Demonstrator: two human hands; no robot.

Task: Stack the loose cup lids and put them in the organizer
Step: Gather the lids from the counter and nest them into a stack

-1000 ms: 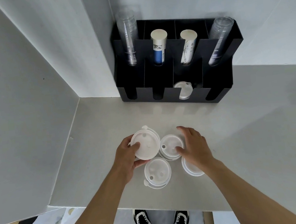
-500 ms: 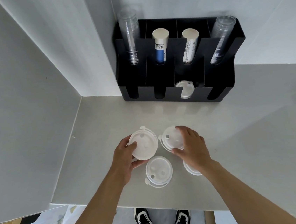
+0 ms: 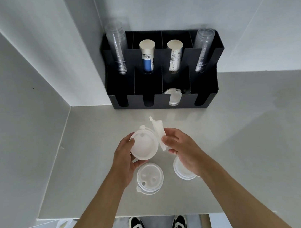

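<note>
- Four loose white lids are in view: one face-up in the left hand (image 3: 125, 160), one held nearly on edge in the right hand (image 3: 184, 150), and two lying on the counter (image 3: 241, 141).
- Left fingers curl around the rim of the flat lid (image 3: 144, 145), thumb on the near edge; it is lifted clear of the counter.
- Right thumb and fingertips pinch the tilted lid (image 3: 158, 131) by its rim, just beside the flat lid and touching or nearly touching it.
- One counter lid (image 3: 150, 178) lies between the forearms; the other lid (image 3: 181, 171) sits partly under the right wrist.
- These lids look thin, light and slightly flexible, so I judge a rim grip is safest; squeezing the centre could buckle them, and the little tabs may snag when nesting.
- Further back, the black organizer (image 3: 207, 81) stands against the wall, with a lid (image 3: 173, 97) already in a front slot.
- Printing shows on the blue cup sleeve (image 3: 147, 60) and the white cup sleeve (image 3: 175, 59), but it is too small to read.
</note>
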